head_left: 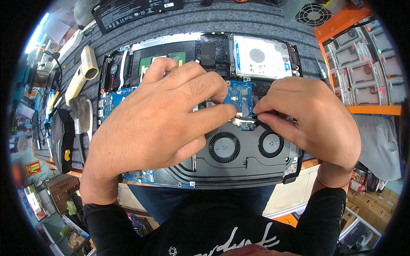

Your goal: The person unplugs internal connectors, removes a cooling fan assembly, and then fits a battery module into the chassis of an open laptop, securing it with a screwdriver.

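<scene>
The opened black laptop (pixel 256 173) is lying on the ribbed grey worktop (pixel 243 22), exposing a smooth rectangular drive (pixel 264 57) and round, finely bladed fans (pixel 224 147). The left hand (pixel 158 113) is curling over the flat blue circuit board (pixel 237 90); the right hand (pixel 307 111) is bringing thumb and forefinger narrowly together beside it, any grip being impossible to tell.

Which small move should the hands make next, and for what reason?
Perhaps gently steady the dark cable beside the blue board before pulling or pressing: the left hand and right hand have fingers close to it, but its connection cannot be made out.
</scene>
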A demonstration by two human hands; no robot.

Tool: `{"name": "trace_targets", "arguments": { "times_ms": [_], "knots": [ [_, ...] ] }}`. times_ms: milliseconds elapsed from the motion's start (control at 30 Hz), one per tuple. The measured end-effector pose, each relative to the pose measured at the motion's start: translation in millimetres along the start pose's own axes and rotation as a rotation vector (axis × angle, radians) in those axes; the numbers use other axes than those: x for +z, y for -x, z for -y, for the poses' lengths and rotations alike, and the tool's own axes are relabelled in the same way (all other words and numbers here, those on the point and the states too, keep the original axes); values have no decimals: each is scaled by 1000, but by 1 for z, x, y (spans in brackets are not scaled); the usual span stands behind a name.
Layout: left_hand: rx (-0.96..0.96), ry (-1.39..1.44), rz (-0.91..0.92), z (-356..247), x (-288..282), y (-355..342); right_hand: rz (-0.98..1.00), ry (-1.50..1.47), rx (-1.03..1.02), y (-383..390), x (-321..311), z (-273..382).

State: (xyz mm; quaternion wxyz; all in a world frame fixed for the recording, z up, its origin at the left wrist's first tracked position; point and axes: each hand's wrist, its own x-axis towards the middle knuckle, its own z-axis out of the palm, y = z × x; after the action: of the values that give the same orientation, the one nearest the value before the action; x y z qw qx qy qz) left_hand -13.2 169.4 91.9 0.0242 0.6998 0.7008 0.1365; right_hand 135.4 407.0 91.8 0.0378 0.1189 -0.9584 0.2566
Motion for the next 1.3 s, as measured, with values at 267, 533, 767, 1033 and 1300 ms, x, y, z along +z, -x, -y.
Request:
{"name": "trace_targets", "arguments": {
  "times_ms": [267,533,767,1033,1300],
  "knots": [
    [9,10,-6,0,0,0,12,-19,14,-2,0,1],
    [14,34,-32,0,1,-2,21,-43,-19,-2,0,-4],
    [6,-5,-52,-9,3,-18,14,-62,-52,-1,-1,-9],
    [67,-66,-40,-19,10,-39,-7,-48,-88,-2,-2,-13],
    [106,-195,-107,-31,18,-39,-31,-77,-139,-3,2,-21]
  ]
}}
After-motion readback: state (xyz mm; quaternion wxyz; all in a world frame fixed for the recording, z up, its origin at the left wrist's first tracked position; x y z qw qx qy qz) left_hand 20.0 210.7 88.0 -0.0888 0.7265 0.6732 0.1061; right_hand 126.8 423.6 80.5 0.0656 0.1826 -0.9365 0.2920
